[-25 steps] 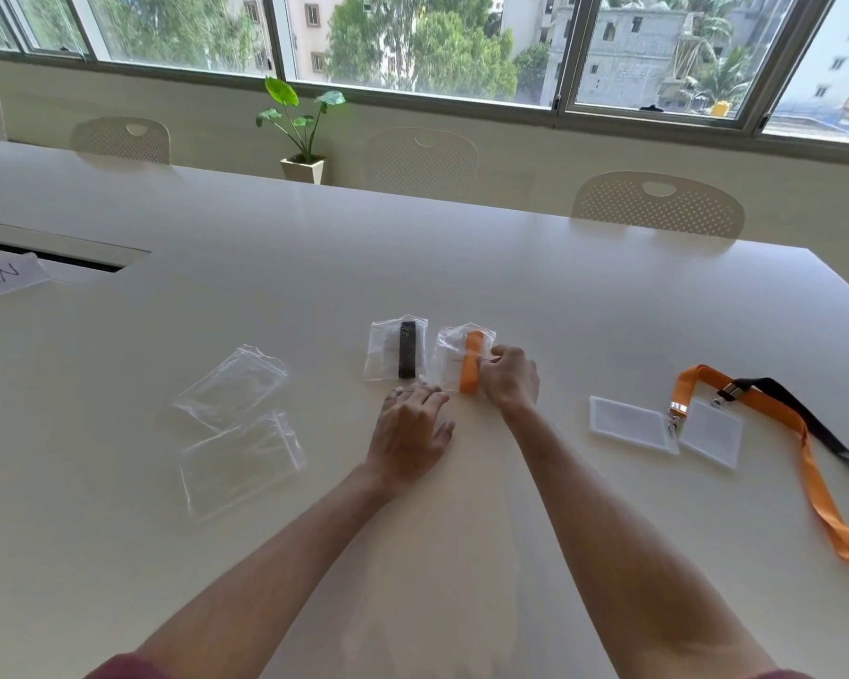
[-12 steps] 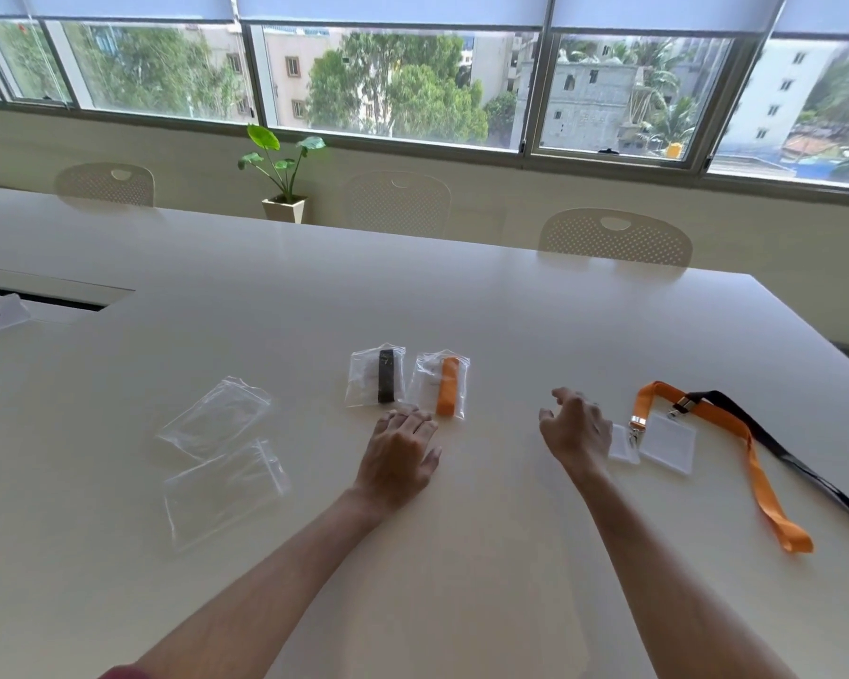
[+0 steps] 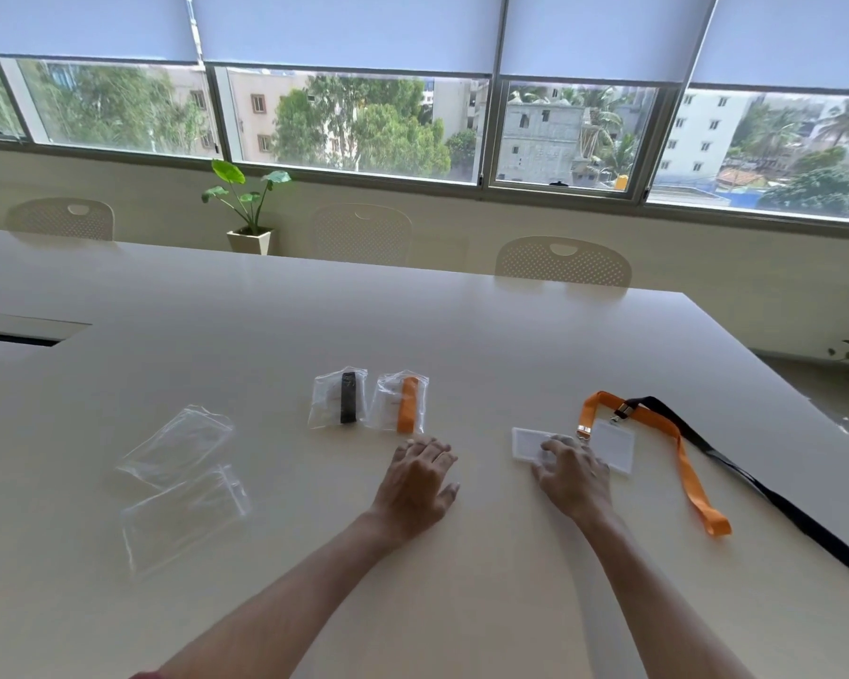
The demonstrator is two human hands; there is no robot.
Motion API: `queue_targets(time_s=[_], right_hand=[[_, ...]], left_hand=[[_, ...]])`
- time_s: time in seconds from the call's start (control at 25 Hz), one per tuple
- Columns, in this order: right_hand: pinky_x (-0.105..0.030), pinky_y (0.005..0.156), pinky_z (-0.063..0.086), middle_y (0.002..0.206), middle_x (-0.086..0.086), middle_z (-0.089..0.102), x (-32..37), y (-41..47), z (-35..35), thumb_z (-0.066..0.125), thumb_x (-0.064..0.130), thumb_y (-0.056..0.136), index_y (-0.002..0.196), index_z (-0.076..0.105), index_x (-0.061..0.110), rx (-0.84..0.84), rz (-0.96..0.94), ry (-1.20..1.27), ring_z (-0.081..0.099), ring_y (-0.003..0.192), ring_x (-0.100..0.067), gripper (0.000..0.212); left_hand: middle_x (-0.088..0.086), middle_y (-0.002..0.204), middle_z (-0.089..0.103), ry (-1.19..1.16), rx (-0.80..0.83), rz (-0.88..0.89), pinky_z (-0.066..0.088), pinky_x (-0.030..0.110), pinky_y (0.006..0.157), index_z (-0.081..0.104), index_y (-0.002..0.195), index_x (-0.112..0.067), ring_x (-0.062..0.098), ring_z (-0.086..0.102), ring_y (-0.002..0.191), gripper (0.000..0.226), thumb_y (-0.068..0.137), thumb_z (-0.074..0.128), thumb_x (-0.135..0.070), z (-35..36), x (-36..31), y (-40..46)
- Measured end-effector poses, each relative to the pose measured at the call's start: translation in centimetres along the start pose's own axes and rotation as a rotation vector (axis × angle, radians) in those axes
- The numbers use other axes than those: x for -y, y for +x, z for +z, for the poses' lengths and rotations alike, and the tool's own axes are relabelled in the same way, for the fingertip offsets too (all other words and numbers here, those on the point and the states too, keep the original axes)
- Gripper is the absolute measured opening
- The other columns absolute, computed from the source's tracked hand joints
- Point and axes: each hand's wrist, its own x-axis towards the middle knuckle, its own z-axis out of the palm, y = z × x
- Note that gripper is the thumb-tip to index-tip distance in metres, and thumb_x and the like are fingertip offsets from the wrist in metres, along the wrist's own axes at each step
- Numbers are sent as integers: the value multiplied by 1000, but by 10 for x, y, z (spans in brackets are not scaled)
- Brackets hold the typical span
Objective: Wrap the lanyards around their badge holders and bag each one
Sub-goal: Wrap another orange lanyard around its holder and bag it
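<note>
Right hand [image 3: 572, 475] lies fingers spread on the near badge holder [image 3: 528, 443] whose orange lanyard [image 3: 682, 458] trails loose on the table [image 3: 461, 335], while the left hand [image 3: 420, 482] rests flat and empty just before the bagged orange lanyard [image 3: 405, 403].

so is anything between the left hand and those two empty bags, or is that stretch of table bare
Nothing visible stands between them. The left hand rests flat on the table, and the two empty bags lie further left across bare tabletop. The two filled bags sit beyond the hand, off that line.
</note>
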Motion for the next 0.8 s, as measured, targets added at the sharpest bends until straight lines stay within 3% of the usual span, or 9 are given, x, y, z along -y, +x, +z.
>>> queue_targets(time_s=[0.2, 0.44, 0.64, 0.8], right_hand=[[-34, 105, 32, 138, 10, 53, -9, -22, -8, 60, 34, 87, 119, 63, 26, 18, -50, 12, 42, 132, -15, 33], [-26, 101, 36, 131, 8, 60, -13, -46, -19, 63, 21, 83, 114, 68, 23, 107, -218, 133, 51, 124, -15, 31], [-28, 95, 45, 122, 7, 67, -26, -62, -34, 62, 9, 79, 114, 69, 26, 122, -211, 320, 60, 111, -15, 39], [-27, 94, 46, 120, 4, 69, -43, -63, -45, 57, 0, 75, 115, 68, 23, 59, -148, 304, 62, 109, -18, 48]], left_hand=[[0, 140, 49, -90, 26, 5, 24, 34, 110, 52, 131, -17, 17, 37, 134, 51, 88, 53, -44, 1, -29, 16], [8, 147, 40, -199, 194, 15, 27, 36, 112, 42, 140, -11, 21, 34, 137, 78, 79, 63, -56, 6, -67, 36], [7, 127, 59, -218, 330, 58, 41, 35, 98, 55, 129, -15, 25, 50, 120, 61, 79, 68, -46, 8, -89, 45], [10, 121, 62, -200, 344, 20, 45, 36, 93, 57, 127, -18, 27, 55, 113, 64, 73, 71, -49, 5, -99, 50]])
